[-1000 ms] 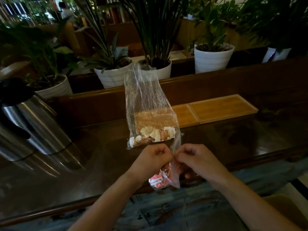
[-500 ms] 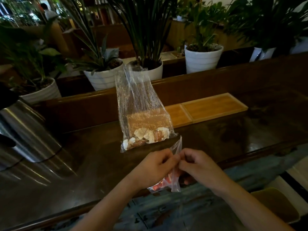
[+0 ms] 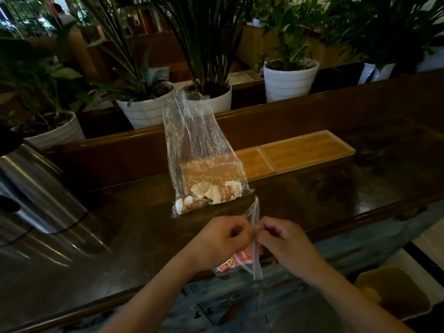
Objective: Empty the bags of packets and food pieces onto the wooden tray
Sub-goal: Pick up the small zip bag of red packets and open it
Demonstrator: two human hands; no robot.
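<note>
A small clear bag with red packets (image 3: 236, 263) hangs at the dark table's near edge. My left hand (image 3: 221, 239) and my right hand (image 3: 281, 239) both pinch its top, knuckles nearly touching. Just beyond them a taller clear bag (image 3: 201, 150) stands upright on the table, with pale food pieces (image 3: 211, 193) in its bottom. The wooden tray (image 3: 300, 152), divided into compartments, lies behind that bag and to the right, partly hidden by it.
A steel urn (image 3: 36, 191) fills the left side of the table. White plant pots (image 3: 289, 80) line the ledge behind the raised wooden back rail. A yellow bin (image 3: 394, 292) sits on the floor at lower right.
The view has shifted so things sit further left. My hands stay pinched on the small bag's top and have worked at it slightly; the tall bag has not moved.
</note>
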